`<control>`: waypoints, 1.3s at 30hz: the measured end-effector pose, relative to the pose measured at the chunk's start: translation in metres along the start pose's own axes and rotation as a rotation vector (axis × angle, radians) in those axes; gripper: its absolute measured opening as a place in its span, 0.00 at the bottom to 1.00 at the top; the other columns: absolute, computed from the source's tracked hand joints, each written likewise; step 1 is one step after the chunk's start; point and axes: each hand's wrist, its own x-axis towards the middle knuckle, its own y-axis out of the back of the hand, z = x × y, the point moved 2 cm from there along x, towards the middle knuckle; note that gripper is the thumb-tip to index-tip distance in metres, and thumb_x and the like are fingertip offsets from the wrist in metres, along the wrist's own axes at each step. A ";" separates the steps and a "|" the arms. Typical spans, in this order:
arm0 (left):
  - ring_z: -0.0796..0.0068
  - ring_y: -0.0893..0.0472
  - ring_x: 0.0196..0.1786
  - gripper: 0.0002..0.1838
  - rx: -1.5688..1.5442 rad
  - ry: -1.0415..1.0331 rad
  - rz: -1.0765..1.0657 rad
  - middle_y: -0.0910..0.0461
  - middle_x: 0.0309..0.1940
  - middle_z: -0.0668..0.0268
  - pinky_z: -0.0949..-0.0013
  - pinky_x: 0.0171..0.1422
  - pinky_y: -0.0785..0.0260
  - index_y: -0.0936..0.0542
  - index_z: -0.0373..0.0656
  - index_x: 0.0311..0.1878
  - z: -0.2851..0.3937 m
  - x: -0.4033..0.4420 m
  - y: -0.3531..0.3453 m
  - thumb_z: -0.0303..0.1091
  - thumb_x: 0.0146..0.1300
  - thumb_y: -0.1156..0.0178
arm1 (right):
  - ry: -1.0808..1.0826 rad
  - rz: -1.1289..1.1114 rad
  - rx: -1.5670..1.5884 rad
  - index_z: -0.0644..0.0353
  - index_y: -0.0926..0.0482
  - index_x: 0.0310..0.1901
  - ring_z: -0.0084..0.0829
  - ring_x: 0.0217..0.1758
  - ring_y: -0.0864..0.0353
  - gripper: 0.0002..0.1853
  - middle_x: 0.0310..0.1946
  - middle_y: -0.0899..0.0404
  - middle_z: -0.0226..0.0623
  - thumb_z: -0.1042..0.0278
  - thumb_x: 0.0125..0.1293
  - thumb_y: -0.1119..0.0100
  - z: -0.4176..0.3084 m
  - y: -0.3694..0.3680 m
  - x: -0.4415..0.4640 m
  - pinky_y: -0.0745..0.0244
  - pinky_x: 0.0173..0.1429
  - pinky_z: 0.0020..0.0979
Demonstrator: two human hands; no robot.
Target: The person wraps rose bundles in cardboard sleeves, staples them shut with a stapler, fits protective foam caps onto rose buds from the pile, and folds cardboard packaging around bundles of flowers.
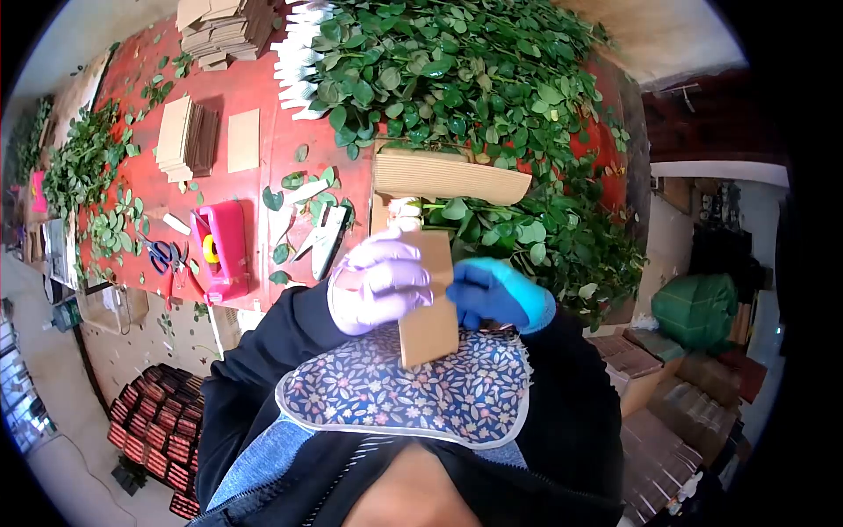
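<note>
Two gloved hands meet over a brown cardboard piece (430,329) in the head view, the piece tilted slightly, its lower end in front of a floral apron (351,395). At the card's 9 o'clock, the left hand (379,283) in lavender pinches its edge with curled fingers; at 3 o'clock, the right hand (500,294) in blue pinches the opposite edge. Both thumbs are hard to make out.

Just beyond, toward 12 o'clock, lie pale flower heads (406,211) and a corrugated strip (452,180), with leafy stems (439,79) heaped farther back on the red table (241,92). Near 10 o'clock rests a grey-and-white stapler-like tool (330,239); toward 9 o'clock, a pink tape dispenser (232,255) and dark-handled scissors (161,256). A cardboard stack (180,140) stands at 10 o'clock, well apart from the hands.
</note>
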 end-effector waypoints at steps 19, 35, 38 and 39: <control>0.58 0.20 0.36 0.16 0.361 0.424 -0.711 0.24 0.34 0.61 0.60 0.36 0.27 0.28 0.46 0.44 -0.033 0.000 -0.019 0.42 0.58 0.35 | -0.061 0.170 -0.168 0.70 0.18 0.40 0.27 0.15 0.25 0.18 0.22 0.17 0.42 0.60 0.69 0.48 0.048 0.044 0.094 0.29 0.20 0.28; 0.48 0.18 0.42 0.30 0.353 0.534 -1.301 0.18 0.35 0.50 0.51 0.46 0.26 0.22 0.40 0.43 -0.107 0.020 -0.078 0.58 0.49 0.30 | 0.716 0.675 -1.568 0.35 0.29 0.64 0.39 0.72 0.36 0.27 0.68 0.33 0.30 0.58 0.60 0.47 0.092 -0.010 0.005 0.38 0.68 0.55; 0.47 0.19 0.38 0.29 0.334 0.470 -1.212 0.19 0.30 0.51 0.50 0.42 0.28 0.23 0.40 0.40 -0.113 0.010 -0.077 0.57 0.49 0.29 | 0.738 0.759 -1.546 0.29 0.31 0.66 0.38 0.72 0.37 0.29 0.68 0.32 0.27 0.61 0.60 0.48 0.135 -0.017 0.011 0.42 0.73 0.58; 0.48 0.19 0.38 0.29 0.341 0.466 -1.227 0.19 0.31 0.52 0.50 0.42 0.28 0.23 0.40 0.40 -0.115 0.009 -0.078 0.57 0.50 0.30 | 0.770 0.877 -1.520 0.31 0.28 0.64 0.36 0.70 0.34 0.28 0.65 0.29 0.28 0.61 0.60 0.47 0.134 -0.021 0.015 0.40 0.71 0.56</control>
